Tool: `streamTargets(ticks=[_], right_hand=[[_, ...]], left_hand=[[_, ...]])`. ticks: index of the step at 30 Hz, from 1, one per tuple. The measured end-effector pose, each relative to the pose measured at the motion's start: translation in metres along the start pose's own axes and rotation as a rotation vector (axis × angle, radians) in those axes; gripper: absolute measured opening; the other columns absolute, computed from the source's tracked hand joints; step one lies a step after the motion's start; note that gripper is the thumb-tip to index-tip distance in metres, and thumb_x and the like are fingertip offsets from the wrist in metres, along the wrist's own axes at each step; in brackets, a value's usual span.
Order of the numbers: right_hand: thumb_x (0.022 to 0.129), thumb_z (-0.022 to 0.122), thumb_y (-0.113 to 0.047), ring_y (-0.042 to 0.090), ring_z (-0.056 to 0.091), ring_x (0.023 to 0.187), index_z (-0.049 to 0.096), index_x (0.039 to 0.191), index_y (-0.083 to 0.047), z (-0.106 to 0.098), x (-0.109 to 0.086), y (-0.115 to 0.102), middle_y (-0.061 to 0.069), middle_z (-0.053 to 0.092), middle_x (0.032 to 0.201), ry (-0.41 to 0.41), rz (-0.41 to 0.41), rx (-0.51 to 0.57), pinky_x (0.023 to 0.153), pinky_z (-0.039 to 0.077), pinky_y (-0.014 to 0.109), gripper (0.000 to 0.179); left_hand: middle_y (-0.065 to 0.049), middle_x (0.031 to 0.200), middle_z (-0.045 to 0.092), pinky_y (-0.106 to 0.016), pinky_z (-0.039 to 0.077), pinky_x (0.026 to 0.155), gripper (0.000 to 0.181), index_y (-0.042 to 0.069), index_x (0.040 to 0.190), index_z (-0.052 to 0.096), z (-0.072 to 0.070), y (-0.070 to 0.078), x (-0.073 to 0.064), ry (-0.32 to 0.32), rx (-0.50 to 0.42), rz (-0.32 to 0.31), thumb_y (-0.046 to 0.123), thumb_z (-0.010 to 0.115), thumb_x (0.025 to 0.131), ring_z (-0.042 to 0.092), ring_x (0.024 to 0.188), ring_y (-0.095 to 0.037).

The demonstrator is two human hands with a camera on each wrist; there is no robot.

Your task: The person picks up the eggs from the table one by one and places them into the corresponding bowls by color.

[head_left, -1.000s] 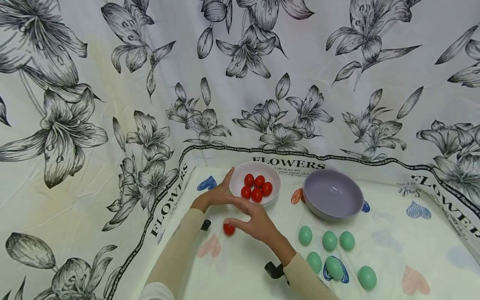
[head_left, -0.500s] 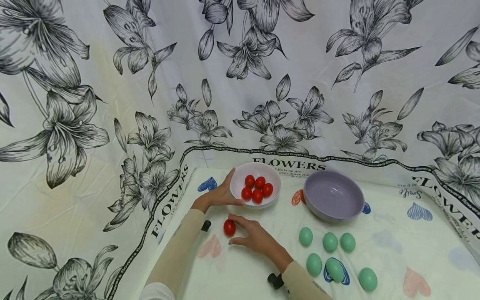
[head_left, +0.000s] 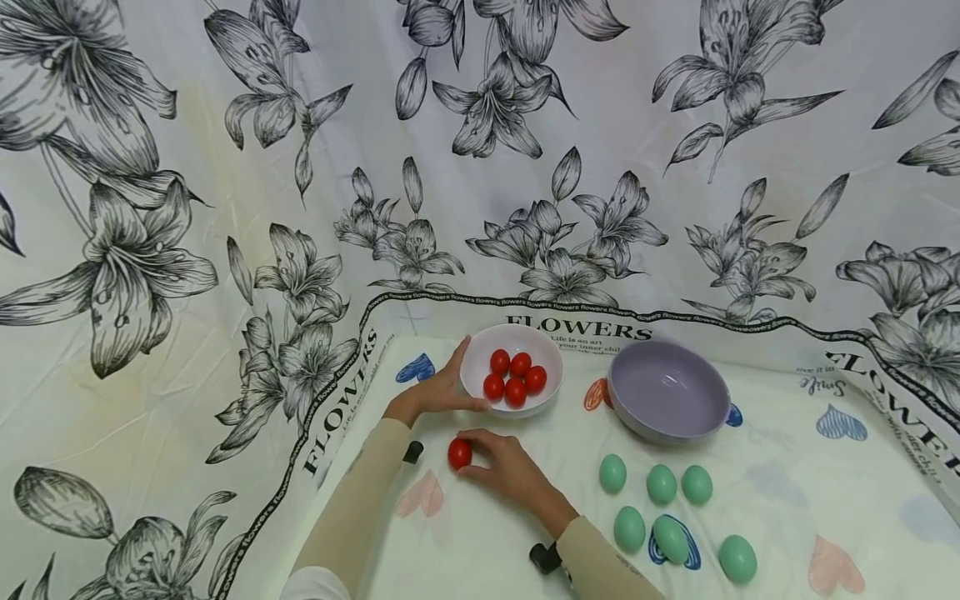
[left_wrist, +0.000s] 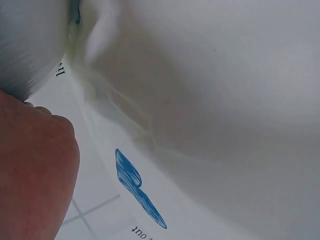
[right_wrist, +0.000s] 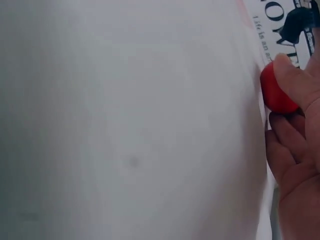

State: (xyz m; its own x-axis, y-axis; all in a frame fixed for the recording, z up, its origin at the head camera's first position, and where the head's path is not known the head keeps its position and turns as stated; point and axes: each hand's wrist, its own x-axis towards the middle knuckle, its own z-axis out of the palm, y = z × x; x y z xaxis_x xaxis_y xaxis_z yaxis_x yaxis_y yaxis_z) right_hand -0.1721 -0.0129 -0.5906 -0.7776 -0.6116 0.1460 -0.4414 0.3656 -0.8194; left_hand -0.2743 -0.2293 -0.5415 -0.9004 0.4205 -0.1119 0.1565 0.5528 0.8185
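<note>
My right hand (head_left: 512, 468) pinches a glossy red cherry tomato (head_left: 459, 454) between thumb and fingers, low over the cloth in front of the white bowl (head_left: 551, 400). The right wrist view shows the thumb lying along one side of the tomato (right_wrist: 276, 92), with the other fingers bent beneath. My left hand (head_left: 437, 392) holds the white bowl at its left side, thumb at the front and fingers up along the wall. Several red cherry tomatoes (head_left: 515, 392) lie inside that bowl. In the left wrist view, the left hand (left_wrist: 35, 170) meets the bowl (left_wrist: 30, 45) at the edge.
A purple bowl (head_left: 667, 392) stands right of the white one. Several green eggs (head_left: 662, 484) lie loose on the cloth before it, right of my right forearm. The patterned cloth (head_left: 780, 500) covers the table and rises as a backdrop.
My right hand has drawn back from beside the white bowl to the loose tomato, and its spread thumb and fingers have closed around it. The left hand stays at the bowl.
</note>
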Motion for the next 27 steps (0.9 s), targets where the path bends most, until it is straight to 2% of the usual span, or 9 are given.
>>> streamTargets(ticks=[6,11,15,18,22,24,27], right_hand=[[0.091,0.086,-0.026,0.012,0.064,0.131,0.064,0.146,-0.019,-0.020,-0.010,-0.007,-0.008,0.066,0.143,0.034,0.005,0.099,0.107,0.052,0.027,0.060],[0.090,0.087,-0.030,0.017,0.063,0.134,0.062,0.148,-0.022,-0.058,-0.017,-0.029,-0.001,0.064,0.148,0.075,-0.012,0.155,0.106,0.053,0.034,0.064],[0.088,0.088,-0.029,0.020,0.066,0.129,0.063,0.147,-0.020,-0.094,-0.014,-0.047,-0.002,0.066,0.146,0.169,-0.032,0.142,0.102,0.056,0.039,0.065],[0.087,0.089,-0.024,0.022,0.069,0.124,0.065,0.145,-0.019,-0.117,-0.003,-0.051,0.001,0.068,0.143,0.269,-0.050,0.079,0.099,0.058,0.039,0.063],[0.087,0.090,-0.024,0.026,0.070,0.123,0.065,0.144,-0.018,-0.138,0.018,-0.049,0.006,0.069,0.141,0.367,-0.030,-0.038,0.100,0.058,0.041,0.062],[0.087,0.089,-0.026,0.027,0.068,0.126,0.064,0.144,-0.016,-0.144,0.027,-0.045,0.007,0.069,0.141,0.372,-0.008,-0.081,0.102,0.057,0.043,0.063],[0.089,0.088,-0.031,0.030,0.066,0.129,0.063,0.144,-0.015,-0.146,0.040,-0.038,0.006,0.069,0.141,0.338,0.027,-0.144,0.104,0.056,0.046,0.063]], left_hand=[[0.000,0.178,0.008,-0.057,0.034,0.122,0.144,0.038,0.167,-0.018,0.003,-0.001,0.001,-0.008,0.003,0.005,0.056,0.092,0.076,0.024,0.159,-0.031],[-0.002,0.178,0.008,-0.058,0.039,0.119,0.145,0.036,0.168,-0.017,0.001,-0.002,0.002,0.003,0.012,0.023,0.059,0.091,0.075,0.027,0.158,-0.034],[-0.004,0.177,0.009,-0.058,0.041,0.118,0.144,0.036,0.168,-0.017,-0.004,-0.001,0.003,0.001,0.000,0.043,0.059,0.091,0.075,0.028,0.157,-0.034],[-0.004,0.176,0.011,-0.059,0.041,0.117,0.144,0.036,0.168,-0.016,-0.006,0.000,0.003,0.003,-0.016,0.050,0.059,0.092,0.075,0.030,0.156,-0.034],[-0.003,0.175,0.015,-0.059,0.045,0.115,0.141,0.035,0.168,-0.014,-0.004,0.001,0.001,0.009,-0.041,0.045,0.055,0.092,0.077,0.032,0.154,-0.035],[-0.003,0.175,0.016,-0.058,0.045,0.114,0.140,0.035,0.169,-0.014,-0.002,0.000,-0.001,0.004,-0.047,0.035,0.053,0.092,0.078,0.031,0.155,-0.035],[-0.003,0.175,0.016,-0.058,0.046,0.114,0.140,0.035,0.169,-0.014,0.000,0.000,-0.002,-0.003,-0.045,0.020,0.053,0.091,0.078,0.031,0.155,-0.035]])
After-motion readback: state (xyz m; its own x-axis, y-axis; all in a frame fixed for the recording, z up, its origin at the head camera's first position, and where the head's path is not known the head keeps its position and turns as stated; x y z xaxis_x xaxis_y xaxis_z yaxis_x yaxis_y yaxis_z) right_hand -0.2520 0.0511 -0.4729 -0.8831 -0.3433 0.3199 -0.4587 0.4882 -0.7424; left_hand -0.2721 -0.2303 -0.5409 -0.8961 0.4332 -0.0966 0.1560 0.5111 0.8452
